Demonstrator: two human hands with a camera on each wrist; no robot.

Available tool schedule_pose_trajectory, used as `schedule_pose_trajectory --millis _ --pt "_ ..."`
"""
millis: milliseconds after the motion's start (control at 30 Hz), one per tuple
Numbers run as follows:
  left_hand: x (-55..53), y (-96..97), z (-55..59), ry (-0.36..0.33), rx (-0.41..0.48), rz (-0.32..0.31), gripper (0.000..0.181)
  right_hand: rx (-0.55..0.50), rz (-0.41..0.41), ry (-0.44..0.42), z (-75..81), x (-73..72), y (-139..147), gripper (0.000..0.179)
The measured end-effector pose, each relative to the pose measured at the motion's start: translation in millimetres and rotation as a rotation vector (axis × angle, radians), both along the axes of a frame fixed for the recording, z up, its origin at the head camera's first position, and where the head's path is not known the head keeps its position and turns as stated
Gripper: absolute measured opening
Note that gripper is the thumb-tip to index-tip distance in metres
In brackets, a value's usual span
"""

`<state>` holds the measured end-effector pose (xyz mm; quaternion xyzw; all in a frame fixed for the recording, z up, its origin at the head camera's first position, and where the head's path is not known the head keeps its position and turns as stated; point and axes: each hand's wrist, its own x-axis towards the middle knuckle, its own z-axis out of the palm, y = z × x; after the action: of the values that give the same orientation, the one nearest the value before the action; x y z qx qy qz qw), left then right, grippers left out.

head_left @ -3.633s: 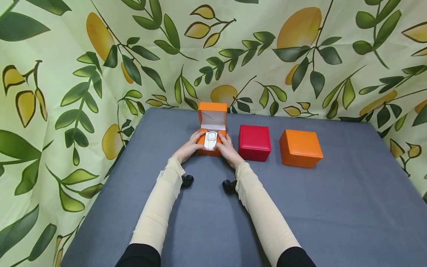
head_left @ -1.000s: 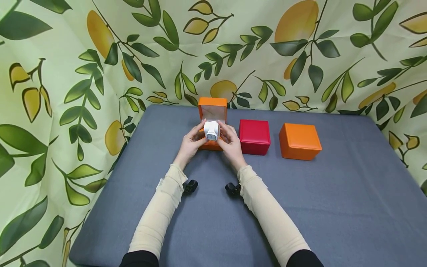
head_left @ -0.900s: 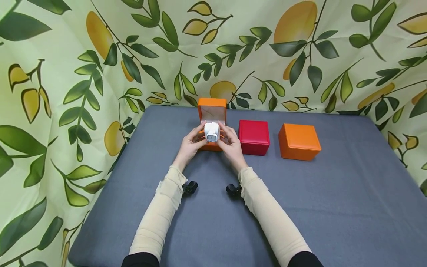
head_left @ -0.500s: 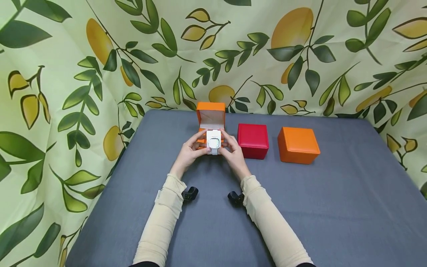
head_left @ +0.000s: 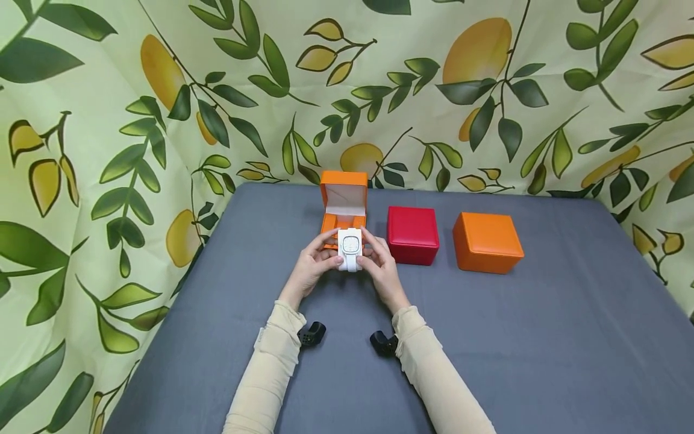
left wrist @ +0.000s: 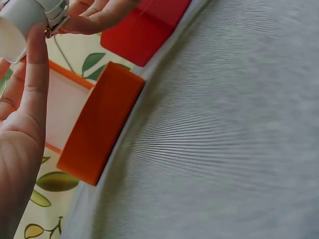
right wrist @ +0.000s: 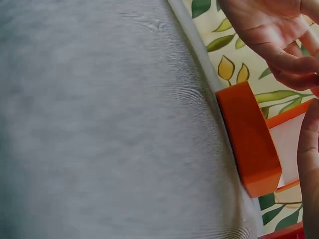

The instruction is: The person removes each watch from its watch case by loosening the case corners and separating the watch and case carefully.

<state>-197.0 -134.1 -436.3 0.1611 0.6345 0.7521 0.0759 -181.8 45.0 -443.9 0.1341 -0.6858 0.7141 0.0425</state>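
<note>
A white wristwatch (head_left: 350,244) wrapped round a white cushion is held up just in front of an open orange watch box (head_left: 344,199). My left hand (head_left: 310,270) pinches its left side between thumb and fingers, while my right hand (head_left: 382,272) grips the right side the same way. The dial faces up toward the head camera. In the left wrist view the cushion (left wrist: 12,35) shows at the top left, pale and round-ended. The box's lid stands raised, and its orange inside shows behind the watch. The right wrist view shows the box (right wrist: 249,139) below the hands.
A closed red box (head_left: 413,235) stands right of the open one, and a closed orange box (head_left: 488,242) sits farther right. All rest on a grey-blue cloth-covered table (head_left: 515,355). A leaf-patterned curtain (head_left: 412,36) hangs behind and at the left.
Both hands have lifted the watch and cushion out of the orange box and drawn them toward the person. The dial has tipped from facing downward-forward to facing up. The boxes stay put.
</note>
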Motion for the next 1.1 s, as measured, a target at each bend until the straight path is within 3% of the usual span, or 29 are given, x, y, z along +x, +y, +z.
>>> schedule_pose_trajectory --millis 233,500,767,900,1100 --pt "6.5 2.4 -13.0 -0.014 0.089 -0.016 0.072 -0.128 0.060 0.001 -11.4 6.8 2 0.058" --pt "7.1 4.3 -16.3 -0.020 0.094 -0.044 0.071 -0.244 0.133 -0.060 -14.0 10.2 6 0.060" --pt "-1.2 6.4 -14.9 0.009 0.098 -0.029 0.073 -0.148 0.122 -0.095 -5.2 3.9 6 0.069" --pt "-2.6 6.9 -18.1 0.016 0.090 -0.048 0.067 -0.113 0.120 -0.104 -5.1 3.4 7 0.076" --pt "-0.2 4.0 -24.2 0.009 0.048 -0.060 0.073 -0.046 0.133 -0.038 -9.8 4.0 6 0.068"
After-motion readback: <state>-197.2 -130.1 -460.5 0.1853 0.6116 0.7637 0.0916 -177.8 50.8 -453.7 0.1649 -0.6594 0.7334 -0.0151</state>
